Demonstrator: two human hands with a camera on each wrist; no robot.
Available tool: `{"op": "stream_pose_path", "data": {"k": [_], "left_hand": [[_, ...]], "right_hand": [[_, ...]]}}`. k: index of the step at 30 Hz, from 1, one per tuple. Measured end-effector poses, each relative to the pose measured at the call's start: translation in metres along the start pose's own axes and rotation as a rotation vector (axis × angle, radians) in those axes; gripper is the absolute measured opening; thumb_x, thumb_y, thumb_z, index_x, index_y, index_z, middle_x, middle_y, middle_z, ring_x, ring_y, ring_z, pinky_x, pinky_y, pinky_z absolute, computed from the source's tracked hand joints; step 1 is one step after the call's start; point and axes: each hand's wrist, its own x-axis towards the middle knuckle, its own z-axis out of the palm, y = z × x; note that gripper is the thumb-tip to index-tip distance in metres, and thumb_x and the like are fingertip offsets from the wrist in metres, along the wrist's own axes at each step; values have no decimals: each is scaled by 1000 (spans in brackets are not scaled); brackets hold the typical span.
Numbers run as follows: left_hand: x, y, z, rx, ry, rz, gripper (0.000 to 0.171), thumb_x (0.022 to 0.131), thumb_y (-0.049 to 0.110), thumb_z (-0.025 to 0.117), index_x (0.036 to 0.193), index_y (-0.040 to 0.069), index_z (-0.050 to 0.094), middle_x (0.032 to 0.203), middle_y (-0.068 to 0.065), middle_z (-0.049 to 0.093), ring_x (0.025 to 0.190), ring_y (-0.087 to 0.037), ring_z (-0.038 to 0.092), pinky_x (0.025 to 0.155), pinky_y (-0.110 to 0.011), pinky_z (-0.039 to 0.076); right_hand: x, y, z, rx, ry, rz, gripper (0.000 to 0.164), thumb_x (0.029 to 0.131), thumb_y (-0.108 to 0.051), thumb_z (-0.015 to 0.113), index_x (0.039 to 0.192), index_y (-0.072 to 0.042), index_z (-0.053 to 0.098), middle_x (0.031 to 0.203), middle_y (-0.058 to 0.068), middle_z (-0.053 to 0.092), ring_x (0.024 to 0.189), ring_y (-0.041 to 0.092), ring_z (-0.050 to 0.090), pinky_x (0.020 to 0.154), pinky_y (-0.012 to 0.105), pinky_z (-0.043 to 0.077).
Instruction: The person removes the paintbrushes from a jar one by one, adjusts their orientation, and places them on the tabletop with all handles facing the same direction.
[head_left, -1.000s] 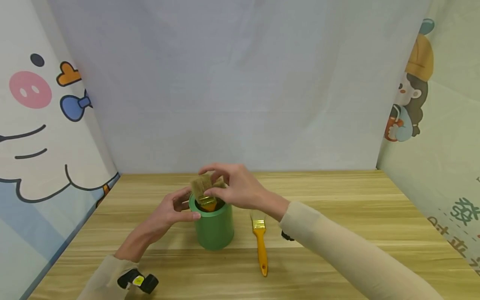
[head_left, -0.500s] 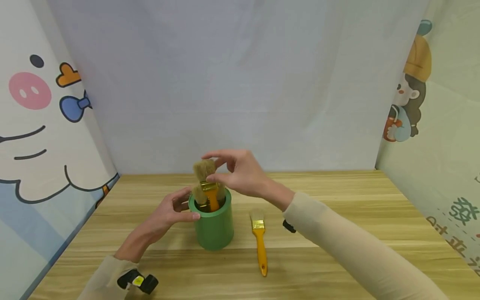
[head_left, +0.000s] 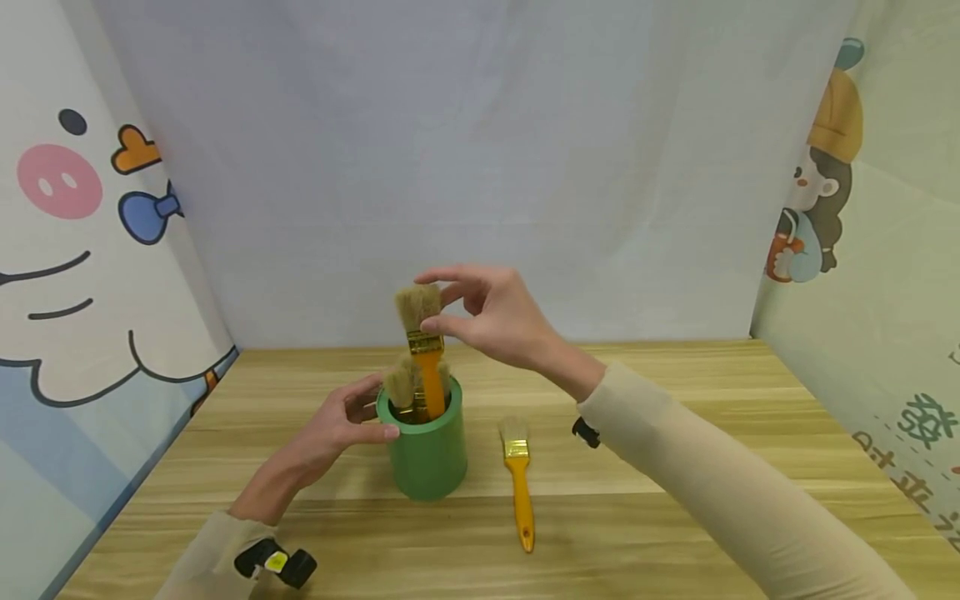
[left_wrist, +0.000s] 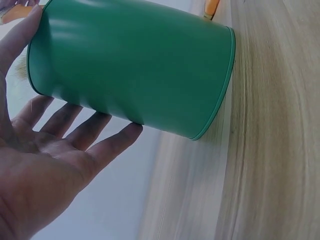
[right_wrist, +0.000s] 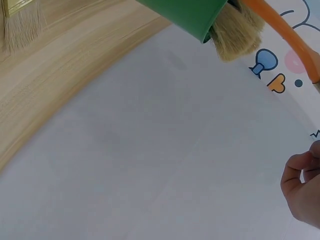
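Note:
A green cylindrical pot (head_left: 429,468) stands on the table with several bristle brushes (head_left: 400,386) in it, bristles up. My left hand (head_left: 336,430) holds the pot from the left, thumb at the front of the rim. In the left wrist view the fingertips (left_wrist: 131,131) touch the pot's side. My right hand (head_left: 501,321) pinches a paintbrush (head_left: 430,371) near its bristles and brass ferrule. Its orange handle points down, the lower end hidden inside the pot. Right of the pot, another paintbrush (head_left: 522,492) lies on the table, bristles away from me.
The wood-grain table (head_left: 660,467) ends at a pale cloth backdrop (head_left: 525,167). Cloths with cartoon prints stand on the left and right sides. Black wrist cameras (head_left: 276,562) are strapped over the sleeves.
My right hand has risen and moved slightly right, drawing the paintbrush upward so more of its orange handle shows above the rim. My left hand and the pot have stayed put.

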Motion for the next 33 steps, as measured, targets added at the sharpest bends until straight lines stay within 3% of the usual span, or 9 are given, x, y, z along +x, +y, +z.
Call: {"op": "stream_pose_path", "data": {"k": [11, 25, 33], "left_hand": [[0, 0, 2, 0, 21, -26, 83, 94, 15, 77, 164, 4, 34, 158, -23, 45, 143, -49, 44, 104, -49, 50], [-2, 0, 1, 1, 39, -26, 84, 94, 15, 78, 164, 4, 34, 157, -23, 46, 143, -49, 44, 104, -49, 50], [-2, 1, 1, 5, 33, -16, 83, 94, 16, 77, 164, 5, 35, 157, -23, 46, 144, -49, 42, 103, -50, 50]], "right_hand": [[8, -10, -20, 63, 58, -12, 41, 90, -1, 82, 129, -5, 74, 90, 0, 78, 47, 20, 28, 49, 30, 27], [8, -18, -49, 109, 88, 34, 41, 88, 4, 82, 128, -1, 74, 87, 6, 78, 51, 20, 45, 51, 28, 33], [-8, -17, -58, 103, 60, 123, 41, 88, 4, 83, 128, 0, 74, 89, 9, 79, 64, 24, 70, 55, 28, 39]]}}
